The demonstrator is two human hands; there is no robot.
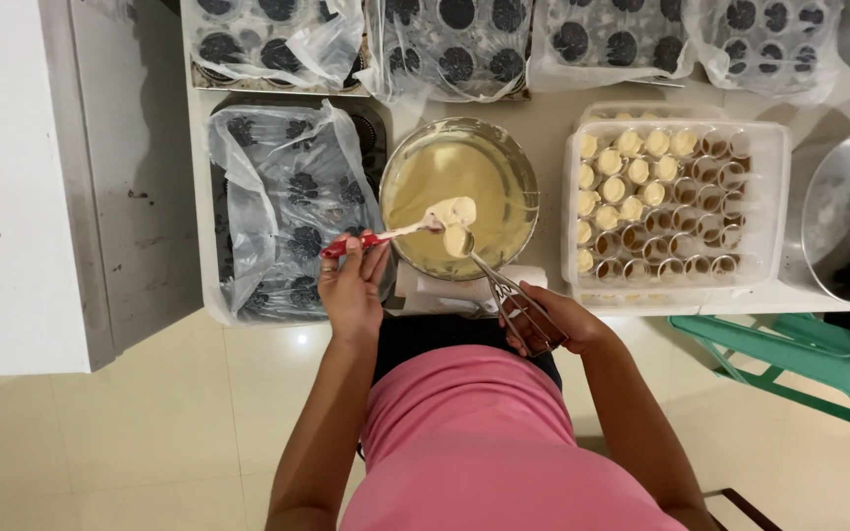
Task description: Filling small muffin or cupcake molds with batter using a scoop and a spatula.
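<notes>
Batter (464, 182) fills the metal bowl (518, 172) near the counter's (553, 118) front edge. Left grip (351, 285) clasps a red-handled spatula (386, 236); right grip (543, 320) squeezes a loaded scoop (459, 241). Tilting it could drip batter beside the cup tray (774, 187).

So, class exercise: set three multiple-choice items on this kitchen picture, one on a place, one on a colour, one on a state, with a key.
1. Where is the clear box of small cups?
A. to the right of the bowl
B. on the floor
C. inside the bowl

2. What colour is the spatula's handle?
A. blue
B. red
C. black

3. What is the state of the metal bowl?
A. upside down
B. covered with a lid
C. holding pale batter

Key: A, it sits right of the bowl on the table; B, the left hand holds a red handle while the right hand holds a metal scoop; C, batter shows inside.
</notes>
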